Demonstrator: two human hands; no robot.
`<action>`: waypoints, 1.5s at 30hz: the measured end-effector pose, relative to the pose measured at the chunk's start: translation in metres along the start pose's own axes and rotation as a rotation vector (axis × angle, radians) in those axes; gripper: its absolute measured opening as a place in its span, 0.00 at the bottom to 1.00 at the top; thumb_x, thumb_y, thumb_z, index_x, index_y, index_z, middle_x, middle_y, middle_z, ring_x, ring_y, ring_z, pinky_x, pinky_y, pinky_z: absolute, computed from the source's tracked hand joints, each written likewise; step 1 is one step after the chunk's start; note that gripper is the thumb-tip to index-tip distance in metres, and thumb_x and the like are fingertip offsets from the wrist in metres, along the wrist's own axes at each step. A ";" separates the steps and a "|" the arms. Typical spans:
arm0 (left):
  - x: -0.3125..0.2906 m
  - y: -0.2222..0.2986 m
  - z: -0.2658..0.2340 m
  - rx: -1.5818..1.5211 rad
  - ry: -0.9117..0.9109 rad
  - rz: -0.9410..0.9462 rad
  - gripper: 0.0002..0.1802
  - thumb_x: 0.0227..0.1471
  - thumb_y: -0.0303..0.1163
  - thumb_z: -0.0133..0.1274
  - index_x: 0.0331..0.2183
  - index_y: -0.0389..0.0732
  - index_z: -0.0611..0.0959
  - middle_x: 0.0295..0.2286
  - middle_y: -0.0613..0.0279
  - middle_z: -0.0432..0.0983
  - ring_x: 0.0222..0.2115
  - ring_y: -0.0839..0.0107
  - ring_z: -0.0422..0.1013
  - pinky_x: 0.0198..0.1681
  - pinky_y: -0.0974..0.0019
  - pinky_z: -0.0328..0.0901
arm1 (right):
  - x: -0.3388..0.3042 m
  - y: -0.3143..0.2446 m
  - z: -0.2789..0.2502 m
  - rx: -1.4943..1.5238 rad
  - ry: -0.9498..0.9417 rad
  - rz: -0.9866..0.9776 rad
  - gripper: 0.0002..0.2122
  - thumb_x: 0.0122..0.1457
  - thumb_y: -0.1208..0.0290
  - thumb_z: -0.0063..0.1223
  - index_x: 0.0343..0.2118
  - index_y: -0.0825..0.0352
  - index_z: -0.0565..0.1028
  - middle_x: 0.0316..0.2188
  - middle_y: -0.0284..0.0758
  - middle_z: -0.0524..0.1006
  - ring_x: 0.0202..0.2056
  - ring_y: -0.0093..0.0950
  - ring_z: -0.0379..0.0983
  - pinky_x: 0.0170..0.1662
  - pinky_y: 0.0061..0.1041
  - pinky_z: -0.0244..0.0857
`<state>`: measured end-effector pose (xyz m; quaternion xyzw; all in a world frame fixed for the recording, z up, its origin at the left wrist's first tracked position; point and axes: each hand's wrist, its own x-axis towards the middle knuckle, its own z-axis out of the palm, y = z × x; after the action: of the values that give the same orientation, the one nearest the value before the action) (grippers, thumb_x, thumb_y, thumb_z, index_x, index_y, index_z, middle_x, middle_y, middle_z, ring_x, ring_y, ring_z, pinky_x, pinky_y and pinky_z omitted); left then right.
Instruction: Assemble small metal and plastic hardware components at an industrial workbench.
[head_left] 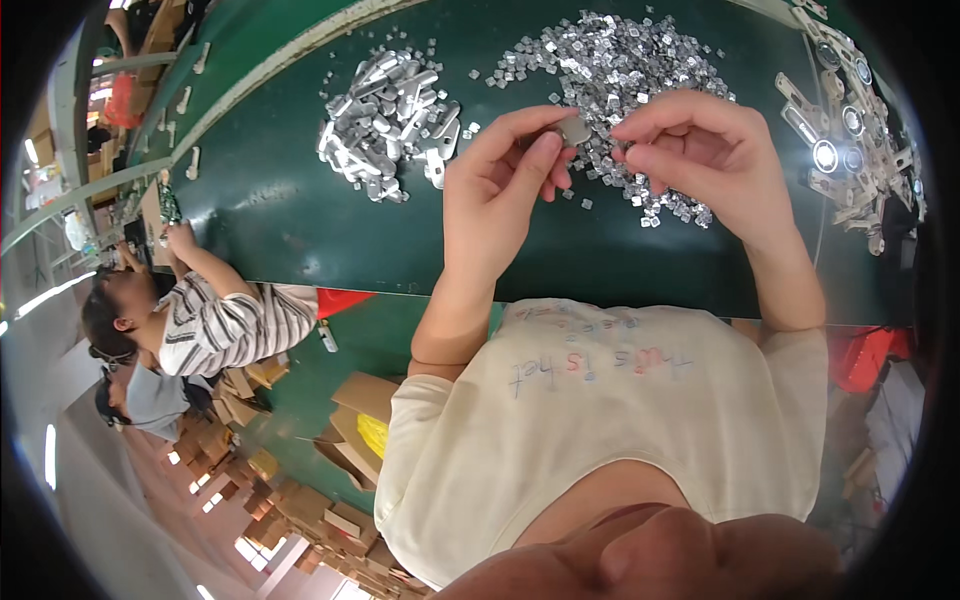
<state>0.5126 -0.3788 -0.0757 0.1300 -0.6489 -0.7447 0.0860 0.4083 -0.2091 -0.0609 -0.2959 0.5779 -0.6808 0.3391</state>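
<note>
A green-topped worktable [330, 225] runs through a workshop, with green floor [300, 410] and an open cardboard carton [364, 394] on its near side. Brown boxes [345, 525] crowd the ground farther from the table; left of it, bright tube lights [50, 455] glow near a metal frame [130, 63].
</note>
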 end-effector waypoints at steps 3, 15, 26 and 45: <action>-0.004 0.006 0.011 -0.049 0.038 0.025 0.12 0.51 0.18 0.45 0.40 0.33 0.74 0.27 0.59 0.74 0.23 0.79 0.68 0.24 0.78 0.63 | -0.002 0.001 0.001 0.016 0.067 0.001 0.08 0.51 0.82 0.51 0.35 0.71 0.75 0.30 0.31 0.74 0.30 0.16 0.69 0.31 0.13 0.63; -0.020 0.000 0.023 0.046 0.074 0.091 0.11 0.48 0.17 0.50 0.37 0.33 0.75 0.27 0.58 0.74 0.24 0.78 0.71 0.25 0.77 0.67 | -0.006 0.007 0.010 -0.625 0.100 -0.335 0.08 0.45 0.85 0.52 0.29 0.70 0.74 0.32 0.33 0.69 0.30 0.19 0.66 0.30 0.16 0.60; -0.010 -0.018 0.012 0.014 0.030 0.080 0.13 0.48 0.17 0.49 0.39 0.32 0.74 0.26 0.58 0.76 0.26 0.75 0.74 0.29 0.76 0.68 | 0.007 0.023 0.012 -0.058 -0.016 -0.058 0.08 0.54 0.84 0.46 0.37 0.71 0.68 0.34 0.32 0.66 0.37 0.20 0.66 0.37 0.19 0.64; -0.028 -0.019 -0.020 0.016 0.191 -0.002 0.15 0.48 0.18 0.49 0.41 0.30 0.72 0.28 0.55 0.75 0.27 0.72 0.73 0.32 0.74 0.68 | 0.219 0.069 -0.149 -0.551 0.271 0.032 0.15 0.48 0.71 0.53 0.41 0.62 0.67 0.33 0.38 0.73 0.36 0.30 0.68 0.38 0.28 0.64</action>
<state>0.5458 -0.3870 -0.0944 0.2017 -0.6435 -0.7239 0.1459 0.1678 -0.3048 -0.1500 -0.2740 0.7853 -0.5263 0.1768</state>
